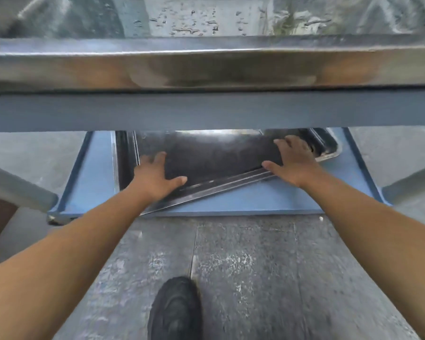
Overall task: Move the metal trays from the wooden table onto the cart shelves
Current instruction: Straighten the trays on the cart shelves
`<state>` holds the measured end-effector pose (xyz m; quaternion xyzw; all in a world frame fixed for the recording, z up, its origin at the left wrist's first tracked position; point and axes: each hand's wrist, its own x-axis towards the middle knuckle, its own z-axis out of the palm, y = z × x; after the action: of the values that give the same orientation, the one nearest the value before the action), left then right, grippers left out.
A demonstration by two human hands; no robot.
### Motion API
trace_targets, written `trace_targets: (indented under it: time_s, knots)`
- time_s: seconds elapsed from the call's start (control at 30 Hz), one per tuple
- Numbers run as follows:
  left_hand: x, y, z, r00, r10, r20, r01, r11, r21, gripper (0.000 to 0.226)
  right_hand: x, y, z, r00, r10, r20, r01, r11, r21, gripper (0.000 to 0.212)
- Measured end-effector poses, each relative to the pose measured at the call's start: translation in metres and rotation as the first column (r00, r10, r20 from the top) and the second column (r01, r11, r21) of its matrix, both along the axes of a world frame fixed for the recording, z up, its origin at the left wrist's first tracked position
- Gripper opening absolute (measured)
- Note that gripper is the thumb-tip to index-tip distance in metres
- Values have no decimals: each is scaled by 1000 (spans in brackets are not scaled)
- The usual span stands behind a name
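Observation:
A dark metal tray (211, 158) lies skewed on the blue lower cart shelf (268, 200), its near edge running diagonally, on top of another tray (329, 146) whose right rim shows. My left hand (155, 177) rests flat on the tray's near left corner, fingers spread. Fingers straight, my right hand (292, 160) presses on the tray's near right edge. Another wet metal tray (206, 62) sits on the upper cart shelf (206, 111), close to the camera.
The upper shelf's blue-grey front edge spans the whole view above my hands. Grey cart legs (17, 190) stand at left and right. Grey tiled floor (243, 266) and my black shoe (174, 310) lie below.

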<state>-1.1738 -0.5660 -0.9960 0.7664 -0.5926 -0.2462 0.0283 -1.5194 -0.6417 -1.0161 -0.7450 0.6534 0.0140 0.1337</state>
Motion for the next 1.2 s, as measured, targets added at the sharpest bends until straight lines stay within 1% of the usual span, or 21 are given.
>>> trace_targets:
  time_s: [0.07,0.13,0.2,0.3,0.37,0.4,0.47,0.53,0.63,0.87,1.0,1.1,1.17,1.2]
  knots:
    - [-2,1,-15,996,-15,90,4,992,127,109,-1,-7,-11,999,-25,-40,26,999,20,84]
    - [-6,4,-27,995,7,100,-28,977,209,111,-3,-13,-17,997,-5,-82,5,1000,4,86]
    - [-11,5,-35,995,43,94,-64,970,236,110,-4,-20,-19,996,19,-93,-20,1000,-8,89]
    - [-18,3,-43,991,84,100,-106,964,243,104,-1,-29,-21,999,34,-43,-32,999,41,95]
    - [-18,1,-47,991,96,95,-116,963,244,100,3,-35,-24,1000,6,22,-9,991,132,99]
    - [-18,1,-48,991,99,95,-119,963,243,99,4,-38,-26,1000,-12,28,7,984,179,100]
    - [-17,-1,-50,989,106,103,-129,960,247,98,7,-42,-29,1000,-21,-11,23,970,241,102]
    - [-16,-4,-51,988,111,105,-135,957,258,98,9,-44,-30,999,-29,-33,37,963,266,103]
    - [-13,-8,-52,990,93,104,-118,958,261,99,9,-38,-32,997,-57,-49,68,958,277,104]
    - [7,-15,-52,996,-47,81,24,965,262,97,13,-2,-34,982,-184,-46,189,934,304,103]
    - [17,-23,-51,995,-80,60,61,961,271,96,21,10,-35,972,-232,-47,235,922,308,103]
    - [17,-26,-52,995,-73,71,54,969,239,91,24,8,-32,972,-215,-94,233,926,298,102]
    - [14,-28,-51,989,-76,128,49,979,199,87,20,2,-29,978,-166,-128,194,946,258,101]
    - [12,-30,-51,981,-92,170,64,984,167,85,16,-1,-27,981,-155,-117,178,958,225,100]
